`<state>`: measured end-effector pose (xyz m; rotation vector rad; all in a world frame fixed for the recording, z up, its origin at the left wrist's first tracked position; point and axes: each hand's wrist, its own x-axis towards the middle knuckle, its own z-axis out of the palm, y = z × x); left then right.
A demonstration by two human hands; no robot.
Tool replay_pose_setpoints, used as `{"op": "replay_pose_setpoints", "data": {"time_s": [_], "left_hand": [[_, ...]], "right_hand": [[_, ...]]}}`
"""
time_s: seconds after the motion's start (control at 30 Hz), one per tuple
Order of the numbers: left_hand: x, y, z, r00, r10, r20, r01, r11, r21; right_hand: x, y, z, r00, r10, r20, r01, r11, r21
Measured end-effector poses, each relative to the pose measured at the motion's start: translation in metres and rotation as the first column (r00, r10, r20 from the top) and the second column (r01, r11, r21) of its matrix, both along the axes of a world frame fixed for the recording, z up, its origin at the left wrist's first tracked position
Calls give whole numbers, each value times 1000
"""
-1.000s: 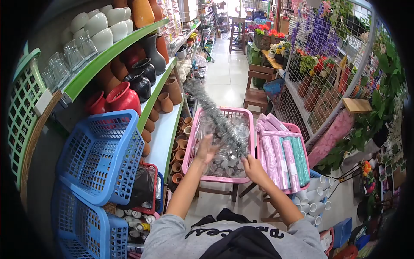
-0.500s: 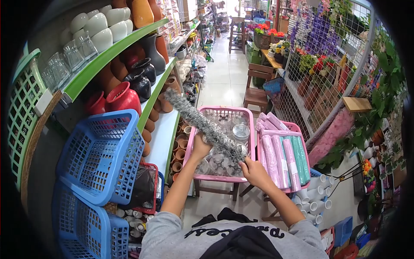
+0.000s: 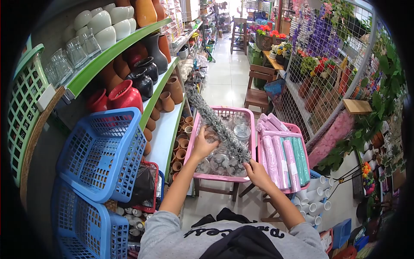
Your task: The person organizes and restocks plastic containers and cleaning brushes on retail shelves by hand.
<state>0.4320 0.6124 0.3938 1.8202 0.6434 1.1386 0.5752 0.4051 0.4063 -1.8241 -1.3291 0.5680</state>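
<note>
Dusting looks about midway: my right hand [image 3: 257,172] clutches the grey duster [image 3: 220,127] over the pink basket [image 3: 200,127], left hand [image 3: 202,146] holds a glass jar [image 3: 212,137] inside. Remaining jars look undone.

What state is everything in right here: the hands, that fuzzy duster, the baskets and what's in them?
Right hand: closed on the duster's lower end.
Left hand: reaching into the pink basket, on a clear jar.
Grey duster: held slanted above the jars, tip up and to the left.
Pink basket: upright, holding clear jars.
Clear jars: lying loose in the basket.
Second pink basket: filled with pink and green rolls.
Blue baskets: tilted, stacked.
</note>
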Motion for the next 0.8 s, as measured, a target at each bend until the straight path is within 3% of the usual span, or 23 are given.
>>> {"op": "replay_pose_setpoints", "data": {"time_s": [0.17, 0.23, 0.3, 0.37, 0.43, 0.5, 0.57, 0.63, 0.67, 0.77, 0.8], "left_hand": [[12, 26, -51, 956, -13, -292, 25, 999, 38], [12, 23, -56, 957, -14, -290, 2, 999, -44], [11, 14, -54, 992, -128, -3, 125, 971, -203], [8, 5, -40, 982, -187, 32, 189, 944, -272], [11, 5, -34, 991, -93, -96, 89, 995, -46], [16, 12, -43, 982, -49, -185, 46, 999, -22], [19, 15, -53, 963, -1, -271, 5, 1000, 14], [23, 6, -46, 998, -51, 37, 52, 998, -35], [23, 8, -48, 990, -126, 64, 130, 990, -49], [24, 9, -44, 990, -104, 97, 112, 990, -81], [23, 4, -27, 962, -169, 213, 209, 961, -183]], "right_hand": [[-3, -4, -10, 994, 36, 103, -30, 998, -60], [-1, -4, -17, 989, -7, 147, 25, 993, -115], [6, -3, -20, 993, -41, 114, 53, 993, -108], [9, -1, -29, 989, -139, -50, 141, 990, 31], [3, -6, -19, 990, -131, -53, 128, 990, -55], [-9, -12, -15, 983, 9, 184, 3, 998, -62], [-7, -7, -12, 986, -10, 167, 25, 996, -87], [1, -1, -17, 995, -90, 46, 92, 996, -21], [3, 2, -19, 991, -130, 11, 130, 991, 11], [4, 2, -17, 991, -129, -24, 130, 991, 27], [3, 0, -23, 994, -105, -1, 105, 993, 57]]}}
